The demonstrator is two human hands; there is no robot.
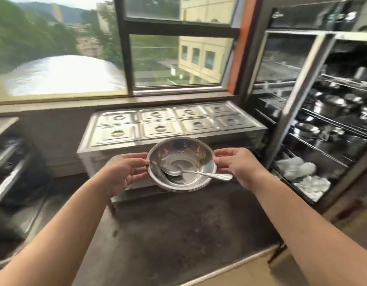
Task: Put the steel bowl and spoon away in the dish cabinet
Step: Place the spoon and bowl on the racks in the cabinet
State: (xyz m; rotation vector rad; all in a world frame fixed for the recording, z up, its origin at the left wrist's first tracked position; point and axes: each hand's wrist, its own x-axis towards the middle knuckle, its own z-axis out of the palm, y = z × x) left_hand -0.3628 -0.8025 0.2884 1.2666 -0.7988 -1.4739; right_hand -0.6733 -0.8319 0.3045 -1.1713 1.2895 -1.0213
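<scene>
Bare forearms reach from the lower corners, left hand (125,172) and right hand (238,168) clamped on opposite rims of a round shiny steel bowl (181,164) at frame centre, above the dark counter (178,228). Its long-handled steel spoon (196,173) lies loose inside, so the bowl is best kept level while swinging toward the glass-doored dish cabinet (298,96) at right.

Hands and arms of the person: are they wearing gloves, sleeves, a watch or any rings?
No. The left hand and right hand are bare, with no gloves. Both forearms are uncovered as far as the picture shows, so no sleeves are in view. No watch, bracelet or ring can be seen on the wrists or fingers.
</scene>
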